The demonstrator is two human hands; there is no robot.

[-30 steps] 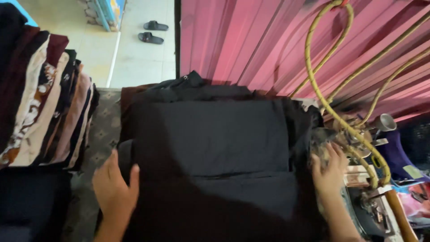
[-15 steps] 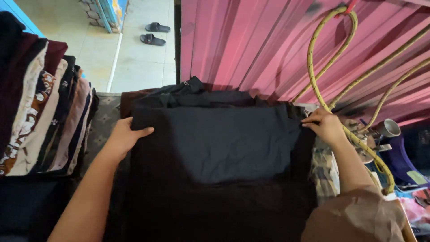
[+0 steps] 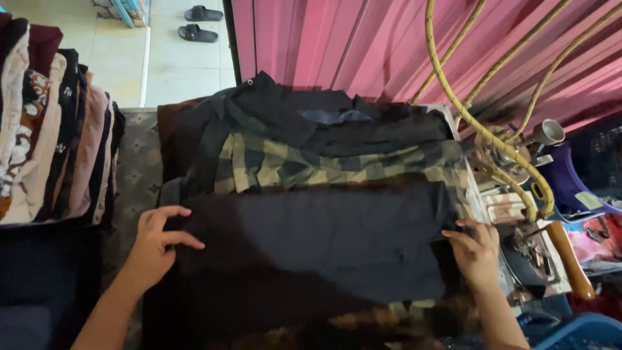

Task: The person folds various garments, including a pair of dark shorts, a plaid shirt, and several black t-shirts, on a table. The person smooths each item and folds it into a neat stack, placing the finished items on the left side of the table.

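Dim over the work area, brighter toward the upper left, where daylight falls on the pale floor and washes it out slightly. Deep shadow across the dark folded cloth, its folds barely separable, possibly underexposed. Pink cast on the corrugated wall. Soft motion blur around the left hand and right hand. Mild wide-angle bending at the edges, lower corners murky

A folded cloth lies nearest on the desk, over a checked garment; a heap lies behind. The left hand and right hand flank the cloth. A stack stands left, hoses right, sandals on the floor behind
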